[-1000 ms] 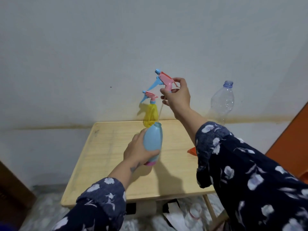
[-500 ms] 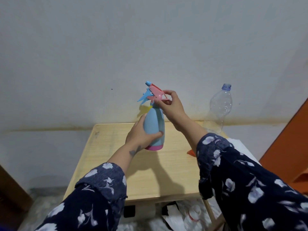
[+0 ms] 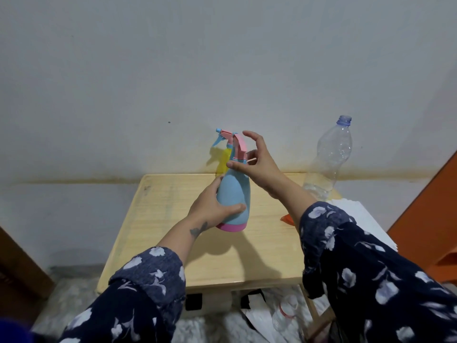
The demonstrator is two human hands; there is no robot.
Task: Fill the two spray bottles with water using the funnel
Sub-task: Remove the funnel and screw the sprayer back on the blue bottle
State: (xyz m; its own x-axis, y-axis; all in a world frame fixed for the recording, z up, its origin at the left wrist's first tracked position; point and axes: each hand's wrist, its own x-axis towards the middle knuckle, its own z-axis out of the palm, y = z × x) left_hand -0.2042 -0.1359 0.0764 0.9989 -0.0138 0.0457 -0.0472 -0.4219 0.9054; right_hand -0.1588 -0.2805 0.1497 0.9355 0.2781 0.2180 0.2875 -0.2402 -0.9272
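Note:
A light-blue spray bottle (image 3: 235,196) with a pink base stands on the wooden table (image 3: 173,219). My left hand (image 3: 212,206) grips its body. The pink spray head (image 3: 238,148) sits on the bottle's neck, and my right hand (image 3: 257,162) pinches its collar with thumb and fingers. Behind it a yellow spray bottle (image 3: 223,159) with its own pink and blue head stands at the table's back edge, partly hidden. An orange funnel (image 3: 288,219) peeks out from behind my right forearm.
A clear plastic water bottle (image 3: 329,159), uncapped, stands at the table's back right with a little water in it. White paper (image 3: 356,214) lies at the right edge. An orange surface (image 3: 430,219) is on the far right. Bags and a bottle lie on the floor under the table.
My right hand brought the pink spray head down from the air onto the blue bottle's neck. My left hand set the bottle upright on the table.

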